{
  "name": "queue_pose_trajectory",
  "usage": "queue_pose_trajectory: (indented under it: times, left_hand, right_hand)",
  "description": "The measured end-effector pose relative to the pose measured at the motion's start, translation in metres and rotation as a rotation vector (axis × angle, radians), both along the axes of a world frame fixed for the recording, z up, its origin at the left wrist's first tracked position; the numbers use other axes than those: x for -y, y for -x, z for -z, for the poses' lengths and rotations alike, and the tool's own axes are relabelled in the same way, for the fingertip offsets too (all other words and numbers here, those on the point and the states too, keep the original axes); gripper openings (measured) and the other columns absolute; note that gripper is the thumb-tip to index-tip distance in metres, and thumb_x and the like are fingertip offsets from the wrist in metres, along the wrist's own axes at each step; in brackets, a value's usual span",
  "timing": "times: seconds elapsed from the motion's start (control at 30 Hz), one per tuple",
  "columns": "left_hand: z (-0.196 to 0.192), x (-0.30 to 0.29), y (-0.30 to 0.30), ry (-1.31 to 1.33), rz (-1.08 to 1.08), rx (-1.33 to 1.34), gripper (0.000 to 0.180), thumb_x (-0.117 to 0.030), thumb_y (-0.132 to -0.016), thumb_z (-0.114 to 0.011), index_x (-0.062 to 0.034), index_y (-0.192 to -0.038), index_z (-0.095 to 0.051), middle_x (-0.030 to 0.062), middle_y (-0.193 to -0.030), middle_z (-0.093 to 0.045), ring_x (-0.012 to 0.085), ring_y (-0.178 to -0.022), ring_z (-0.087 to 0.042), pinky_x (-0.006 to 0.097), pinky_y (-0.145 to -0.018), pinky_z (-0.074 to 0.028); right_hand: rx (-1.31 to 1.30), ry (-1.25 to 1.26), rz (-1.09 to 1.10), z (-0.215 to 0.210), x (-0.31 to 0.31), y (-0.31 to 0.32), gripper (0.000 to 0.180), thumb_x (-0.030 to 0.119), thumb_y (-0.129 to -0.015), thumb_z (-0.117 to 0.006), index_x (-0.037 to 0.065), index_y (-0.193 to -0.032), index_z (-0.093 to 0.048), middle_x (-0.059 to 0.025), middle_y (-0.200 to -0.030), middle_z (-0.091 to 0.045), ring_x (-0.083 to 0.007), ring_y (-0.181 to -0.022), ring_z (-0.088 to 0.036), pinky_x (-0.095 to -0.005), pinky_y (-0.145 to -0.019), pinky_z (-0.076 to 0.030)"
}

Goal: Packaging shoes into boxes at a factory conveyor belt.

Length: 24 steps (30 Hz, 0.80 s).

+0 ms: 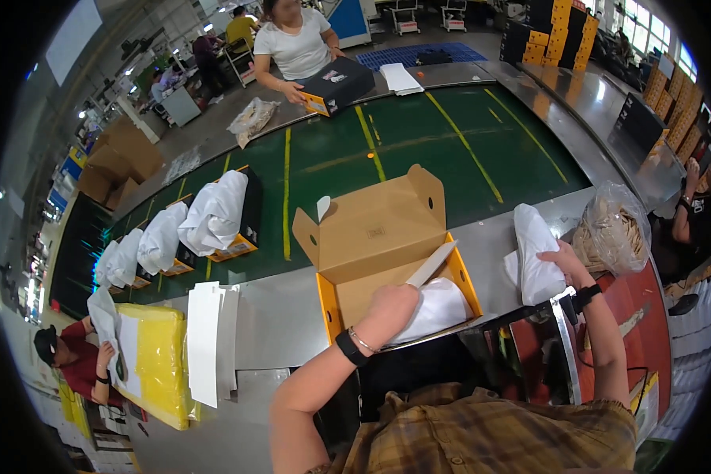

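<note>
Two hands worked at an open cardboard box [379, 237] on the steel bench [276, 316].
Left hand [391, 306] was closed on white wrapping paper [442, 304] inside the box, directly beneath it. Right hand [565, 259], well to the right, gripped a white wrapped bundle [536, 253] standing just beside a clear bag [615, 225].

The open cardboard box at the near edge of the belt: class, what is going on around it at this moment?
A person in a plaid shirt has the left hand inside the open cardboard box, pressing on white wrapping paper. The right hand rests on a white paper-wrapped bundle beside the box. Across the green conveyor, another person holds a black box.
</note>
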<state>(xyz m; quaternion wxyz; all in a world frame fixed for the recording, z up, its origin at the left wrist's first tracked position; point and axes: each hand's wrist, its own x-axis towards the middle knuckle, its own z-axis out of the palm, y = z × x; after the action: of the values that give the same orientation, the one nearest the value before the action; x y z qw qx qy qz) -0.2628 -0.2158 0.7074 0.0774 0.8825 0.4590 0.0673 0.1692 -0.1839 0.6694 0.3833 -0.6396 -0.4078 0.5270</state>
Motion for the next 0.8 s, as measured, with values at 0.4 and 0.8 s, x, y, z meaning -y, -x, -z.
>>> queue_pose_trajectory:
  times: [0.4, 0.8]
  left_hand:
    - [-0.096, 0.004, 0.014, 0.304, -0.1, 0.312, 0.08, -0.051, -0.088, -0.06, 0.0, -0.143, -0.033, 0.029, -0.111, -0.061, 0.0432, -0.104, -0.06, 0.044, -0.088, -0.05]
    - [-0.132, 0.032, 0.096, 0.017, -0.113, 0.558, 0.092, -0.015, -0.058, -0.082, -0.0075, -0.14, -0.043, 0.0185, -0.132, -0.049, 0.0375, -0.121, -0.048, 0.042, -0.102, -0.039]
  right_hand:
    - [-0.358, -0.554, 0.092, -0.152, 0.056, 0.149, 0.068, 0.015, -0.078, -0.075, -0.005, -0.132, -0.041, -0.0131, -0.117, -0.06, -0.0225, -0.102, -0.063, -0.0337, -0.091, -0.051]
    - [0.417, -0.73, -0.932, -0.072, 0.026, 0.28, 0.064, 0.033, -0.093, -0.054, 0.002, -0.145, -0.031, -0.0202, -0.144, -0.037, -0.0335, -0.137, -0.03, -0.0406, -0.114, -0.024]
